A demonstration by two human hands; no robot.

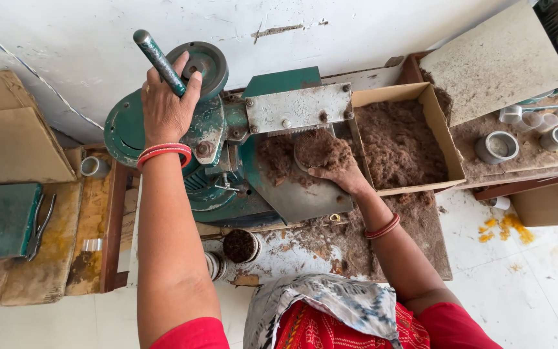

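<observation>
Left hand (165, 110) wraps the green lever handle (158, 62) of the green press machine (214, 155). Right hand (338, 173) cups a clump of brown fibre (323, 150) under its steel plate (298, 108), just beside an open tan cardboard box (450, 152) of fibre.

head view, steeply down, close over press machine (227, 148)

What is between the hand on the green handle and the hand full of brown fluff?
In the head view, the green press machine lies between the left hand on the handle and the right hand holding brown fibre, with its grey metal plate.
</observation>
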